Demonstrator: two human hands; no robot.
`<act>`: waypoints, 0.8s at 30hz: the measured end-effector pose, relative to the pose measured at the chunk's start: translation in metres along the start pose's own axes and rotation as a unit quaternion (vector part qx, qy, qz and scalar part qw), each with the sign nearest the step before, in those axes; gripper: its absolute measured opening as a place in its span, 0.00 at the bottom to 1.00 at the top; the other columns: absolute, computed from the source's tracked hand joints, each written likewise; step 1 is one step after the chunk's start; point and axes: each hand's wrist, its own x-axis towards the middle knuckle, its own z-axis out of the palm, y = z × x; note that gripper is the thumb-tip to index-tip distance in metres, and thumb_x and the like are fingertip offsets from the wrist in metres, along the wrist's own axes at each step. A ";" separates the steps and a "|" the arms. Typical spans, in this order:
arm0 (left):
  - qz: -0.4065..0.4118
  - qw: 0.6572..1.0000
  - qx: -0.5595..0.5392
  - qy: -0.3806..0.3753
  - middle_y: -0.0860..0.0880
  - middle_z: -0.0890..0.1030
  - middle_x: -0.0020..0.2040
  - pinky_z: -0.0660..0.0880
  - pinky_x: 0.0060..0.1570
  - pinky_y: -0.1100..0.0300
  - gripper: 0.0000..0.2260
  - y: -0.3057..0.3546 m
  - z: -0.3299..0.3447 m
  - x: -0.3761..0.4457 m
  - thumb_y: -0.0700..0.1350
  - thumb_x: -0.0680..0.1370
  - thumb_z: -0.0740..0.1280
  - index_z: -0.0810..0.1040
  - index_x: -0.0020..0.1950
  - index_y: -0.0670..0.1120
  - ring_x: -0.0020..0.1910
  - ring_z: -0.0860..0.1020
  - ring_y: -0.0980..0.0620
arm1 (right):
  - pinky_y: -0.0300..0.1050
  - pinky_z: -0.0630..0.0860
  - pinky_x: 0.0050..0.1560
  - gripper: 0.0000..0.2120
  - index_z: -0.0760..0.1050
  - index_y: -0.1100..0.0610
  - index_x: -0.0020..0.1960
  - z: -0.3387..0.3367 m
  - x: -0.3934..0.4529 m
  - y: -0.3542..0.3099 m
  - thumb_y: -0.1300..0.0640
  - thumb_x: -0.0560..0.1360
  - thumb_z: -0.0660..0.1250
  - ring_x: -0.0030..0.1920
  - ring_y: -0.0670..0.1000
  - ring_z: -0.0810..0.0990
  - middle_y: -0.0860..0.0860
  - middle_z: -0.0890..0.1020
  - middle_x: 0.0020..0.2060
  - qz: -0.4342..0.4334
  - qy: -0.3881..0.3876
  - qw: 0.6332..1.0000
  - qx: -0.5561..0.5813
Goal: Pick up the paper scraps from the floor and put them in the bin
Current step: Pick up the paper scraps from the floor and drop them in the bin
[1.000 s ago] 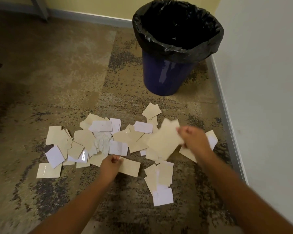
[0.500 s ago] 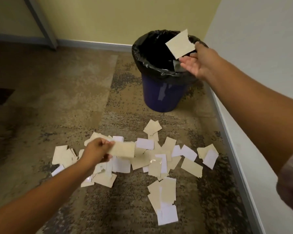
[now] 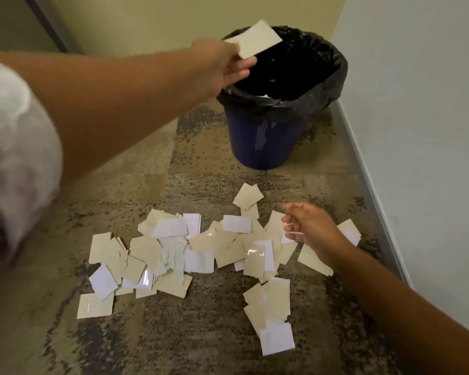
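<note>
Floor (image 3: 114, 163): a mottled brown carpet ran out from the bin on every side, up to a yellow wall behind it and a pale wall just beside it.
Bin (image 3: 263, 143): a dark blue tub stood upright in the corner, with a black liner (image 3: 333, 77) folded over its rim; at least one pale scrap showed inside.
Paper scraps (image 3: 201, 255): dozens of tan and white rectangles lay in front of the bin, overlapping in a loose heap, a few of them glossy.
Crumpled white piece (image 3: 173, 253): it sat in the heap, on the side of the pile away from the bin's pale wall.
Left hand (image 3: 222, 64): it reached over the bin's near rim and pinched one tan scrap (image 3: 257, 39) by a corner, above the bin's mouth.
Right hand (image 3: 309, 226): it hovered low in front of the bin over the heap's edge, fingers spread and loose, holding nothing.
Handling: the scraps looked very light, thin and flat, likely to slide on each other; a pinch at a lifted edge or corner would probably serve best.
Progress: most of the pile was not yet cleared.
</note>
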 end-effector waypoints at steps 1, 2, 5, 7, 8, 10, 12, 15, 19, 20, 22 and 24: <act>0.002 1.000 0.002 -0.006 0.45 0.78 0.45 0.80 0.34 0.65 0.10 0.001 0.004 0.006 0.38 0.82 0.56 0.69 0.62 0.37 0.36 0.80 0.55 | 0.41 0.76 0.37 0.06 0.74 0.55 0.45 -0.002 0.000 0.009 0.57 0.79 0.61 0.34 0.49 0.75 0.54 0.78 0.38 0.018 -0.003 1.000 -0.003; 0.002 1.000 0.011 -0.006 0.44 0.78 0.49 0.80 0.33 0.66 0.13 -0.003 0.005 0.011 0.38 0.82 0.55 0.69 0.64 0.37 0.36 0.80 0.55 | 0.39 0.75 0.36 0.05 0.74 0.56 0.45 -0.006 0.000 0.019 0.57 0.79 0.61 0.34 0.49 0.75 0.54 0.77 0.39 0.031 -0.004 0.999 -0.017; -0.004 0.998 0.029 0.049 0.45 0.78 0.46 0.77 0.26 0.66 0.11 -0.027 -0.003 0.023 0.42 0.82 0.55 0.73 0.58 0.38 0.28 0.80 0.57 | 0.39 0.74 0.37 0.02 0.72 0.55 0.47 -0.019 0.006 0.067 0.58 0.78 0.61 0.35 0.47 0.76 0.52 0.77 0.38 0.023 -0.008 0.984 -0.174; -0.020 0.992 0.050 0.116 0.46 0.78 0.42 0.78 0.26 0.67 0.07 -0.052 -0.016 0.022 0.42 0.82 0.57 0.73 0.49 0.42 0.27 0.79 0.57 | 0.42 0.76 0.44 0.02 0.71 0.54 0.46 -0.025 0.009 0.105 0.57 0.77 0.63 0.38 0.49 0.76 0.50 0.77 0.38 0.030 -0.036 0.955 -0.293; -0.025 0.988 0.062 0.142 0.47 0.78 0.40 0.79 0.28 0.66 0.06 -0.064 -0.023 0.019 0.42 0.81 0.58 0.72 0.47 0.43 0.29 0.79 0.56 | 0.42 0.76 0.47 0.04 0.71 0.55 0.45 -0.026 0.009 0.124 0.56 0.76 0.64 0.40 0.49 0.75 0.49 0.76 0.38 0.038 -0.057 0.935 -0.347; -0.019 0.981 0.093 0.169 0.48 0.77 0.38 0.81 0.36 0.63 0.08 -0.091 -0.040 0.011 0.43 0.81 0.60 0.70 0.42 0.45 0.32 0.78 0.55 | 0.33 0.72 0.41 0.08 0.70 0.55 0.40 -0.024 0.008 0.157 0.56 0.74 0.67 0.40 0.46 0.74 0.47 0.73 0.36 0.040 -0.069 0.915 -0.397; 0.022 0.972 0.148 0.179 0.50 0.76 0.36 0.79 0.37 0.61 0.10 -0.121 -0.051 -0.003 0.44 0.80 0.60 0.67 0.38 0.48 0.31 0.76 0.56 | 0.31 0.68 0.41 0.10 0.71 0.54 0.47 -0.020 0.004 0.180 0.53 0.72 0.70 0.45 0.46 0.74 0.46 0.73 0.42 0.057 -0.049 0.915 -0.397; 0.019 0.965 0.207 0.158 0.53 0.73 0.33 0.75 0.31 0.62 0.12 -0.181 -0.056 -0.032 0.43 0.80 0.60 0.66 0.36 0.49 0.28 0.73 0.57 | 0.40 0.70 0.52 0.22 0.72 0.57 0.55 -0.009 0.005 0.197 0.45 0.69 0.71 0.54 0.49 0.72 0.49 0.68 0.52 0.065 0.011 0.923 -0.379; -0.236 0.933 0.251 0.107 0.48 0.73 0.31 0.76 0.29 0.62 0.09 -0.294 -0.063 -0.095 0.40 0.79 0.59 0.73 0.39 0.41 0.29 0.75 0.50 | 0.50 0.80 0.44 0.22 0.76 0.55 0.39 0.004 0.031 0.208 0.35 0.62 0.69 0.48 0.56 0.79 0.55 0.79 0.44 0.081 0.018 0.930 -0.358; -0.296 0.910 0.281 0.075 0.47 0.73 0.31 0.79 0.32 0.61 0.10 -0.320 -0.065 -0.111 0.39 0.78 0.60 0.72 0.37 0.42 0.31 0.74 0.48 | 0.46 0.79 0.40 0.20 0.73 0.55 0.35 0.009 0.030 0.200 0.38 0.65 0.70 0.43 0.54 0.79 0.55 0.79 0.41 0.081 0.014 0.929 -0.362; -0.319 0.877 0.360 0.015 0.47 0.75 0.36 0.79 0.44 0.55 0.06 -0.358 -0.065 -0.137 0.40 0.77 0.61 0.72 0.40 0.43 0.38 0.75 0.46 | 0.39 0.68 0.32 0.21 0.64 0.55 0.29 0.018 0.025 0.183 0.46 0.72 0.69 0.31 0.49 0.71 0.52 0.72 0.31 0.077 -0.006 0.929 -0.362; -0.277 0.859 0.430 -0.009 0.44 0.77 0.50 0.74 0.49 0.56 0.06 -0.370 -0.056 -0.151 0.40 0.77 0.63 0.73 0.53 0.43 0.50 0.76 0.46 | 0.40 0.64 0.32 0.22 0.60 0.55 0.28 0.017 0.022 0.178 0.51 0.74 0.67 0.29 0.48 0.67 0.51 0.66 0.27 0.091 -0.019 0.940 -0.329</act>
